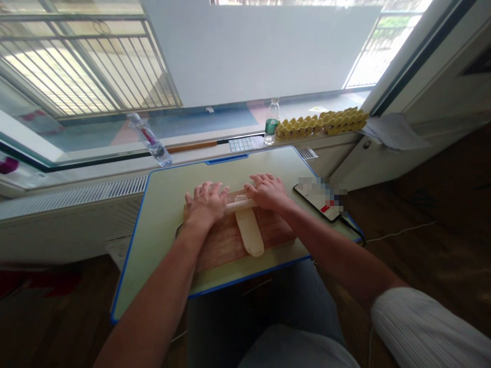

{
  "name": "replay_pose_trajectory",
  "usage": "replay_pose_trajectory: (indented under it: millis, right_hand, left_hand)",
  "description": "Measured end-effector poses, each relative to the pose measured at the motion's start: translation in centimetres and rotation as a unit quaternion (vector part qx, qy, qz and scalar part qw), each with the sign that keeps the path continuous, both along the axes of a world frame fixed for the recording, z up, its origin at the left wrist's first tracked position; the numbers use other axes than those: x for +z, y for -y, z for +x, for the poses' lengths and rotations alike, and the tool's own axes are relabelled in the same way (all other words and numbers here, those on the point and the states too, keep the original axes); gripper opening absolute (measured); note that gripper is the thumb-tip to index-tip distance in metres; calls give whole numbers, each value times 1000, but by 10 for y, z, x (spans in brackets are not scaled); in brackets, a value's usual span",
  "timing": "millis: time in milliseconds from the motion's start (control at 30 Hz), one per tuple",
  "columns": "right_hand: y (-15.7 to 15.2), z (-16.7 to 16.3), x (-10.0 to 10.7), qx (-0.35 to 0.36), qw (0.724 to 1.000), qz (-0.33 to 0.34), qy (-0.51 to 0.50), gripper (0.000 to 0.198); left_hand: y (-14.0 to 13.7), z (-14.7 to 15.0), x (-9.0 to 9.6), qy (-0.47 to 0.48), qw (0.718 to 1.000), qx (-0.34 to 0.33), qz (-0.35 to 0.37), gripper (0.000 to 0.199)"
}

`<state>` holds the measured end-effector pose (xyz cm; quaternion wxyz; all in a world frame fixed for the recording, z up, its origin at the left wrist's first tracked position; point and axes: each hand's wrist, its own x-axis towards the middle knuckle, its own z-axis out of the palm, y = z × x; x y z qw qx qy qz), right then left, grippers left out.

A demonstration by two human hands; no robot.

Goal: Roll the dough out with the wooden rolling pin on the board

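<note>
A long flat strip of pale dough (250,234) lies lengthwise on a wooden board (218,243). Across its far part rests a light-coloured rolling pin (241,205), with a bit of dough showing beyond it. My left hand (206,203) lies palm down over the pin's left end, fingers stretched forward and apart. Over the right end, my right hand (267,191) is laid the same way, its fingers extended. Both palms hide the ends of the pin. The dough's near end is rounded and reaches toward the board's front edge.
The board sits on a small blue-edged table (153,245). A phone (318,200) with a cable lies at its right. On the window sill stand two plastic bottles (271,125), one tilted (149,140), beside yellow egg cartons (322,124) and a wooden-handled tool (194,147).
</note>
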<state>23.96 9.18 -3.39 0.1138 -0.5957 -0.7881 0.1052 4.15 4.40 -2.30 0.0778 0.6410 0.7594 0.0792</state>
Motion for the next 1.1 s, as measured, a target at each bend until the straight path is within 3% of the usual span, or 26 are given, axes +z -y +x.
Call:
replay_pose_trajectory:
  millis: [267,467,633,900,1000,1100]
  right_hand:
    - [-31,-6,-2,-9,1000,-6,-16,53]
    - [-34,-7,-4,-11,1000,4,-19,49]
    - [-13,-3,-3,-13,1000,19,-4,49]
    - [51,10,-6,7,995,102,13,50]
    - [51,10,-6,8,995,101,15,50]
    - [37,6,-5,6,996,88,10,50]
  left_hand:
    - [-27,-7,0,5,1000,8,1,61]
    - [-30,-8,-2,-10,1000,7,13,58]
    - [-13,-3,1,-13,1000,-15,10,58]
    - [51,12,-8,-88,991,-74,71,59]
    - [53,12,-9,-90,991,-74,68,60]
    - [36,9,-6,-70,995,-57,48,60]
